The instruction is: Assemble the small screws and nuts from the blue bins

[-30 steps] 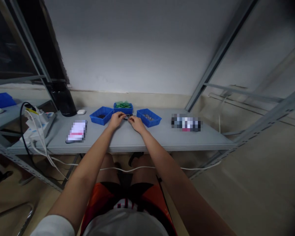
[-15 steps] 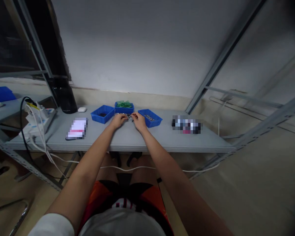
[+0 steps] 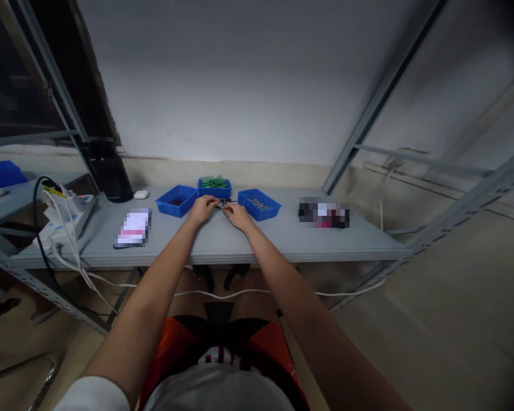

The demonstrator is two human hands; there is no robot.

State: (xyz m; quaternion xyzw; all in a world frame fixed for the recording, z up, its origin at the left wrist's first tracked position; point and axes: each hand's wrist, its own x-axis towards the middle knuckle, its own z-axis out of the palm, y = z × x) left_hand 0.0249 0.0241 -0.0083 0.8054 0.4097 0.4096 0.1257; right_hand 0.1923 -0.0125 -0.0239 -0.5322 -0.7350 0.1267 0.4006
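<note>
My left hand (image 3: 204,209) and my right hand (image 3: 237,216) meet over the grey table, fingers bent and pinched around small dark and silvery pieces (image 3: 223,202) too small to name. Just behind them stands a blue bin (image 3: 215,193) with green items. A blue bin (image 3: 171,209) with dark small parts lies left of my left hand. To the right of my right hand is another blue bin (image 3: 265,213), holding small shiny metal parts.
A phone (image 3: 132,228), a white case (image 3: 141,194), a black bottle (image 3: 111,174) and a power strip (image 3: 64,220) with cables occupy the left side. A blurred-out object (image 3: 324,213) lies at the right. Metal shelf posts (image 3: 368,123) frame the table (image 3: 308,246).
My right hand has lowered slightly toward me, its fingers now nearer the table. My left hand has shifted a little. The whole view has moved slightly.
</note>
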